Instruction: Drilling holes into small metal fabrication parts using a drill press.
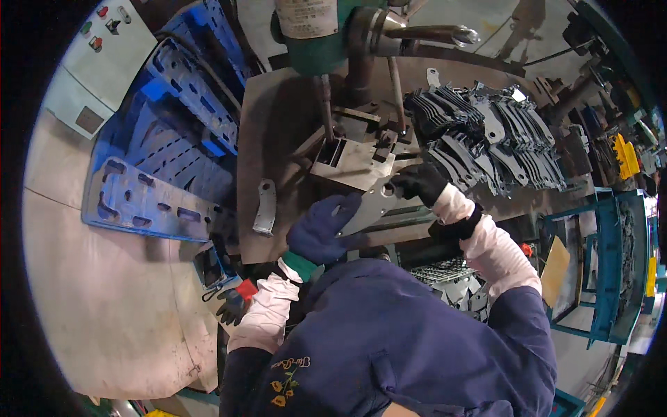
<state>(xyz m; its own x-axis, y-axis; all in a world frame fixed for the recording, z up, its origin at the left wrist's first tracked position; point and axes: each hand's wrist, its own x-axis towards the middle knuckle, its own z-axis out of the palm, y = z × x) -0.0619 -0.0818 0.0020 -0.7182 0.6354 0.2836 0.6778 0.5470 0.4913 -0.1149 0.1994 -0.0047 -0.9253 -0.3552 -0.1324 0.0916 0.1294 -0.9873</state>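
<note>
Reaching forward past the navy garment (pixel 424 326), both gloved hands hold one grey metal plate (pixel 369 210). The left hand (pixel 321 228), in a dark blue glove, is closed around the plate's near-left end; its separate fingers are hard to make out. The right hand (pixel 420 184), in a black glove, pinches the opposite end beside a round hole.

The plate is located over the near part of the brown table (pixel 278 104), just in front of the metal fixture (pixel 356 165). Its far end overlaps the fixture's near edge in this view; contact there cannot be determined. The table's front edge passes close below the left hand. Room for movement is widest on the left, where table top extends between the fixture and a single loose plate (pixel 265 206) near the left edge. On the right, a heaped stack of plates (pixel 486 139) limits the space beyond the right hand.

The long axis of the held plate runs diagonally, from near left to far right, with the holed end pointing toward the right hand.

Farther off, a green machine head (pixel 313 42) with a metal lever (pixel 434 33) stands behind the fixture. Blue pallets (pixel 149 201) lie left of the table.
</note>
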